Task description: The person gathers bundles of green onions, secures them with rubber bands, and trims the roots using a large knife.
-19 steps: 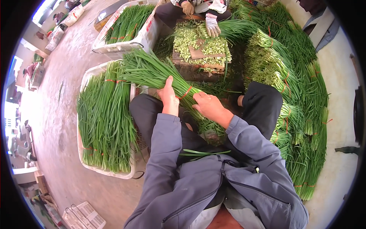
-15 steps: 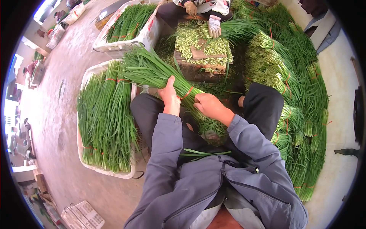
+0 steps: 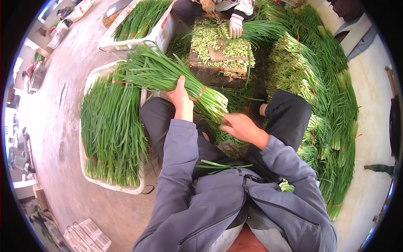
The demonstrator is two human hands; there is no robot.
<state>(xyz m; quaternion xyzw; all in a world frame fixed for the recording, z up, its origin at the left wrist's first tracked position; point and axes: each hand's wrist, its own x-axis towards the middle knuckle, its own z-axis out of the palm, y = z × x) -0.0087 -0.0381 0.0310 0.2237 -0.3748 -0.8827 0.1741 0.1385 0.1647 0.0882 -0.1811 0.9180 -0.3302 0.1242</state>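
A bunch of garlic chives (image 3: pixel 168 73), tied with a red band near its pale stem end, slants across in front of me. My left hand (image 3: pixel 180 97) is closed around it just beside the band, thumb on top. Its leafy tips reach out to the far left, over a crate. Just below the cut stem ends is my right hand (image 3: pixel 243 127), with fingers bent and smeared by motion; whether it pinches anything is unclear. A few loose chive leaves (image 3: pixel 222 166) lie across my lap.
On the left stand a white crate (image 3: pixel 82 155) of chive bunches and another filled crate (image 3: pixel 161 35) farther off. A co-worker's gloved hand (image 3: pixel 236 26) holds chives on a wooden block (image 3: pixel 218 72) strewn with cut stem pieces. Banded bunches (image 3: pixel 331 113) are heaped along my right.
My right hand has come off the stems and moved down and right, baring the pale stem ends. The bunch in my left hand has shifted slightly left.
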